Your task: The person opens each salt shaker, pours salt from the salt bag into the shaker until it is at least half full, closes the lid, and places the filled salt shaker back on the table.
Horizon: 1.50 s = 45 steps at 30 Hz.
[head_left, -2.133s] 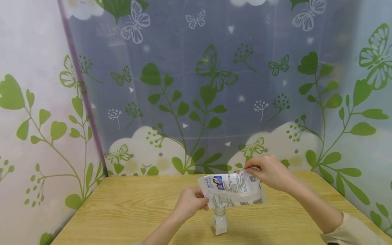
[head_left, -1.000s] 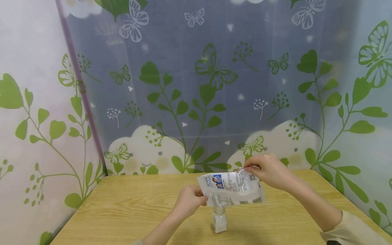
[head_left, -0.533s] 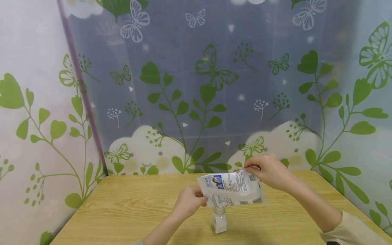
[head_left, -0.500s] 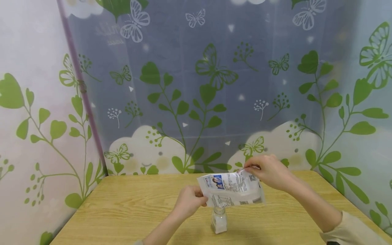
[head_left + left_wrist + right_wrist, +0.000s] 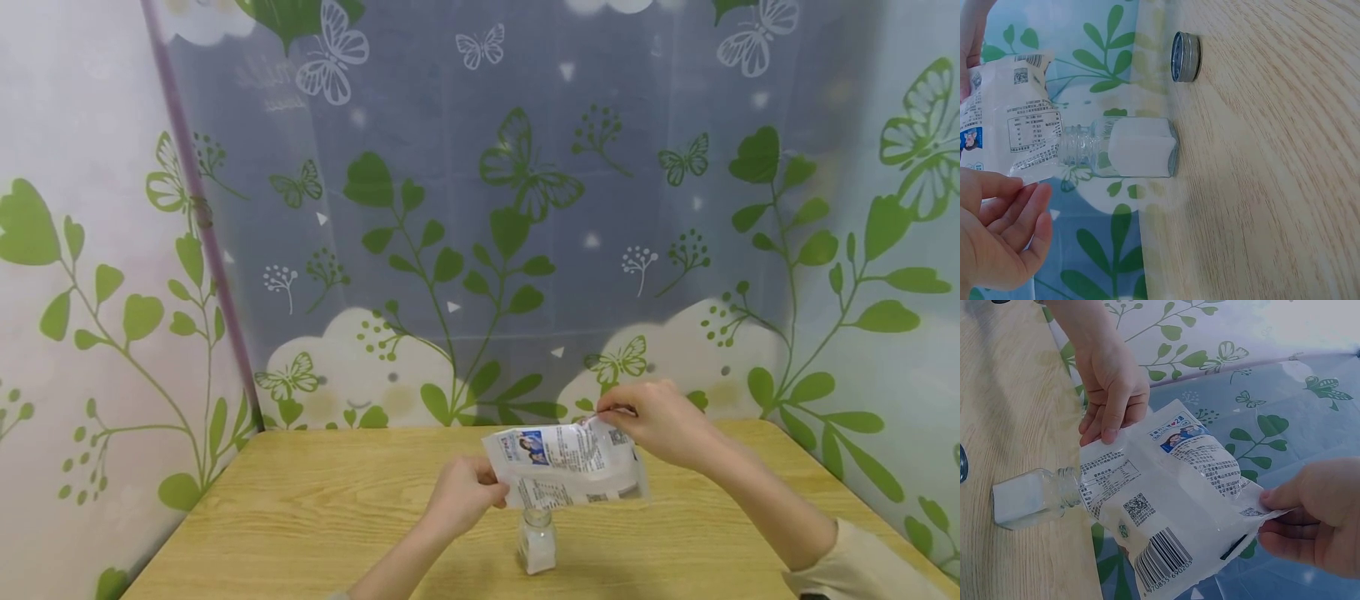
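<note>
Over the worktop (image 5: 315,492), the bag (image 5: 573,471) stretches left to right. The right hand (image 5: 663,423) pinches its far right corner; the left hand (image 5: 461,493), nearer the jar (image 5: 537,550), pinches its left end. The jar stands just under the bag's near edge.

head: forward-down, farthest | left wrist: side-on, close | right wrist: downward, close | wrists share bag (image 5: 1016,119), jar (image 5: 1138,147)

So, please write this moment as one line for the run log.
left hand: pinches bag; right hand: pinches bag's other end; jar: upright on table, white contents, mouth at bag's edge; lid: off, on table
</note>
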Tool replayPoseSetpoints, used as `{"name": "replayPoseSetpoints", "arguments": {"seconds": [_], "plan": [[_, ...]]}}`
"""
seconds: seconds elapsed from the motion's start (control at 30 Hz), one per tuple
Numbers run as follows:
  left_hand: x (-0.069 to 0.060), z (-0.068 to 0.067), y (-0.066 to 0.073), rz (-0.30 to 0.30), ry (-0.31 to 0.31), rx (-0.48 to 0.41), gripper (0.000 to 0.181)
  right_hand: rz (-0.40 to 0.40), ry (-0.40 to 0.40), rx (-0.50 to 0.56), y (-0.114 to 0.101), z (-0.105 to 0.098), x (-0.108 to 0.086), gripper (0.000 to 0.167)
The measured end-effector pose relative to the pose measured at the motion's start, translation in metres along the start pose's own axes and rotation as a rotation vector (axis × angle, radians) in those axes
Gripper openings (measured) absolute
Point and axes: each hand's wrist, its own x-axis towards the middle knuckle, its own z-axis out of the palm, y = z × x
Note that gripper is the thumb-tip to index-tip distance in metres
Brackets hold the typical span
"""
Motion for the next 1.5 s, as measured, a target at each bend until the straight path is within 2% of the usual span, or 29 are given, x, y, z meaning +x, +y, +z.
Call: {"name": "replayPoseSetpoints", "arguments": {"seconds": [0.73,1.07,1.5], "plan": [[0.0000,0.0014,0.0012,-0.021,0.005,0.003,0.004,0.000,0.011,-0.003,0.0024,0.0019,-0.0013,0.008],[0.0005,0.0034,0.0017,-0.030,-0.007,-0.069,0.007,-0.003,0.006,0.006,0.0025,0.0006,-0.0020,0.007],[0.0007,0.0053,0.0020,-0.025,-0.009,-0.102,0.008,0.001,0.000,0.012,0.0021,0.0000,-0.0028,0.008]]}}
